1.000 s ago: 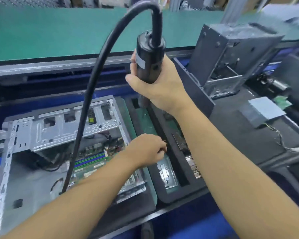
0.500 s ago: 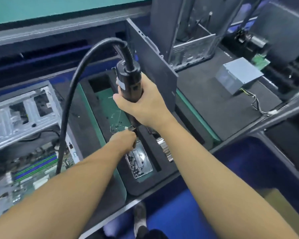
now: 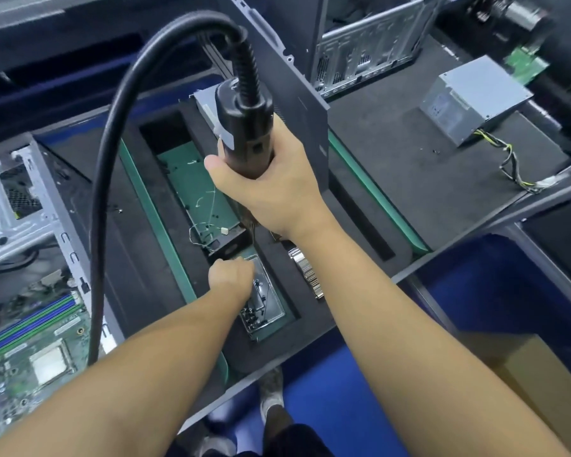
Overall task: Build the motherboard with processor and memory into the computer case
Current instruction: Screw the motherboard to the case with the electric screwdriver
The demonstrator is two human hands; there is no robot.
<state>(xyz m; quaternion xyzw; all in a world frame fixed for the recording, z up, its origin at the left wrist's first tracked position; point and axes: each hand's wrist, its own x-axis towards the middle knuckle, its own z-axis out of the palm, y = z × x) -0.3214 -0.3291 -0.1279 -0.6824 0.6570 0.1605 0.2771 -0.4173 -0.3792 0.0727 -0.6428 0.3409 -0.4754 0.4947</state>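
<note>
My right hand [image 3: 271,189] grips a black electric screwdriver [image 3: 244,123] held upright, its thick black cable [image 3: 112,143] arching up and down to the left. Below it, my left hand [image 3: 231,272] is closed with fingertips at the top of a small clear screw tray [image 3: 264,308] that holds several dark screws; whether it pinches a screw is hidden. The open metal computer case [image 3: 23,209] lies at the left edge with the green motherboard [image 3: 30,351] inside, showing blue and green memory slots and a square processor.
The screw tray sits in a black foam holder [image 3: 310,328] with a green-floored recess [image 3: 192,186] containing thin wires. A grey power supply [image 3: 472,100] with loose cables lies on the black mat at right. Another case [image 3: 363,37] stands behind. A dark panel [image 3: 297,77] leans nearby.
The view has swung right and down, so the case slid to the left edge. My right hand has lowered the screwdriver; my left hand has moved from the motherboard edge to the screw tray.
</note>
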